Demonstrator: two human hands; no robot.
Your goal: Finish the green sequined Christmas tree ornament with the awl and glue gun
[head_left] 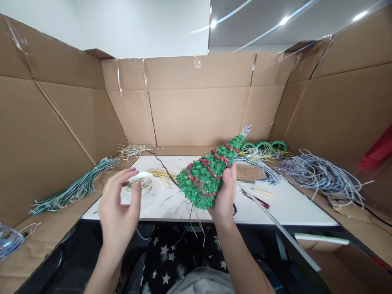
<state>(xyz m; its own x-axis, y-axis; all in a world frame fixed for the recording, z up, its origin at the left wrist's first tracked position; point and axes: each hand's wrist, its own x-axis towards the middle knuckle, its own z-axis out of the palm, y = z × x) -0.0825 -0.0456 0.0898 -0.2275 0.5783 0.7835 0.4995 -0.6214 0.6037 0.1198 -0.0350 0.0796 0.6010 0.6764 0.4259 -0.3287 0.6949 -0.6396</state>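
My right hand (224,198) grips a small green glittery Christmas tree (203,175) by its lower right side. Red garland winds round the tree, and a clear star (246,130) tops it. It is tilted, with the tip pointing up and to the right. Several thin wires (196,228) hang from its base over the table's front edge. Left of the tree, my left hand (119,206) is raised with fingers apart and nothing in them. Behind that hand sits a white bowl (148,188) holding small bits I cannot make out, partly hidden by the fingers.
Cardboard walls (196,110) enclose the white table (294,204). Green-and-white wires (76,185) lie at left, tangled blue-white wires (321,173) at right. Green rings (265,145) stand at the back. Red-handled tweezers (260,201), a wooden stick (262,192) and a long metal strip (284,232) lie right.
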